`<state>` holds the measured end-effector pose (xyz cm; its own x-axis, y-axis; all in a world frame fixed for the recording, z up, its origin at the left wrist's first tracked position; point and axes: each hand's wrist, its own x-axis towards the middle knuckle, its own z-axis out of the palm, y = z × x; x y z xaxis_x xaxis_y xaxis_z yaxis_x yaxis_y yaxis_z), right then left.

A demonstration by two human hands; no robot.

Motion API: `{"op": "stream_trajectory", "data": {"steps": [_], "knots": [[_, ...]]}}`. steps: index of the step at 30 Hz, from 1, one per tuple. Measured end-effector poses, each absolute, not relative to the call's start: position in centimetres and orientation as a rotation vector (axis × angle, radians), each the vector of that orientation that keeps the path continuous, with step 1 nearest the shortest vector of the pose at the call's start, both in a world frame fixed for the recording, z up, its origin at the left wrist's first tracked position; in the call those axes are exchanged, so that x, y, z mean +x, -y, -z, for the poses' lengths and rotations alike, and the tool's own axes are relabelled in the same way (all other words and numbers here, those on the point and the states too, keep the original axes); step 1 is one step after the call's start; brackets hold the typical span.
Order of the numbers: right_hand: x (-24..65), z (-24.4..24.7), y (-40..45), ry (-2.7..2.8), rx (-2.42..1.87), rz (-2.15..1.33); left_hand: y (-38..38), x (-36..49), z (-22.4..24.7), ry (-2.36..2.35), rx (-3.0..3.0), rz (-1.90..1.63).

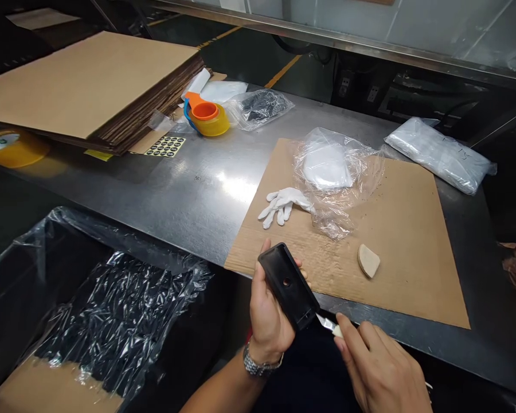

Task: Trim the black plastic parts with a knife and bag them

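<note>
Our counter (189, 195) carries a flat cardboard sheet (408, 229) from its near edge toward the right, probably to keep work off bare metal. Just before that near edge, our left hand (266, 315) cradles the black case (288, 287), recessed face up, likely so the rim is steady and visible. Our right hand (382, 358) pinches the small knife (325, 322), seemingly for fine control; its blade is at the case's lower corner, whether touching we cannot tell.
</note>
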<state>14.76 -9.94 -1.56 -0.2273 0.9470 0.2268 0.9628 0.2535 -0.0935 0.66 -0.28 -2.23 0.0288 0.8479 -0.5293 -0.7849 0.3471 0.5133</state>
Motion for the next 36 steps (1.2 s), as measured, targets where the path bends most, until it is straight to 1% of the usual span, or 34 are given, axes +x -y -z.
{"op": "stream_trajectory", "data": {"steps": [17,24,30,36], "knots": [[14.9,1.2,9.9,2.383,-1.798,0.096,0.7,0.6,2.2,-0.874,0.077,-1.243],[14.9,0.9,9.2,2.366,-1.763,0.192,0.9,0.5,2.5,-0.842,0.082,-1.199],[15.2,0.7,9.2,2.411,-1.741,0.130,0.8,0.5,2.4,-0.826,0.088,-1.195],[14.8,0.4,9.0,2.378,-1.718,0.138,0.9,0.6,2.3,-0.828,0.105,-1.211]]}}
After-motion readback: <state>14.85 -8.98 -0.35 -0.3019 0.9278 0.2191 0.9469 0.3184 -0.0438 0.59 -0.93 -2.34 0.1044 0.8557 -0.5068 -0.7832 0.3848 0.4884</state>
